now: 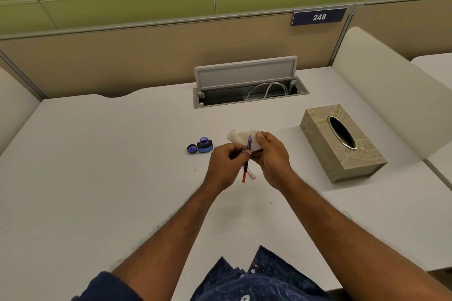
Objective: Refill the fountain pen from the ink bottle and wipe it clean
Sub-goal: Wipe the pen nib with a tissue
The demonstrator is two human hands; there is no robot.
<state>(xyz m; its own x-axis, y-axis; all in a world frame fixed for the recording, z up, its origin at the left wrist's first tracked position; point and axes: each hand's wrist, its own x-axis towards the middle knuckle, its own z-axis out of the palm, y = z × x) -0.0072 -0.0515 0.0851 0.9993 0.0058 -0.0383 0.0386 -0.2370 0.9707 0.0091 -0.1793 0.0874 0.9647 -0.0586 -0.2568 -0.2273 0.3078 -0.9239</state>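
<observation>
The left hand (226,162) is closed in a pinch on the fountain pen (247,157), thumb and forefinger gripping it about mid-barrel. The pen's long axis runs nearly 12 to 6 o'clock, nib end up and away from the person, the red tail hanging down past the hand. The right hand (271,156) is curled shut around a folded tissue (241,138), which sits just behind the nib, at about 1 o'clock from the left hand's pinch. So the right hand is the nearer one to the nib, and the wipe looks to turn on closing the tissue over that upper end and drawing along the axis.

A clear pen cap (251,174) lies on the desk (97,154) below the hands. At 9 o'clock from the pen stands the open ink bottle (205,145), its lid (192,148) just beside it. At 3 o'clock sits a tissue box (342,144). No label on the bottle can be read; a sign (319,16) on the partition reads "248".
</observation>
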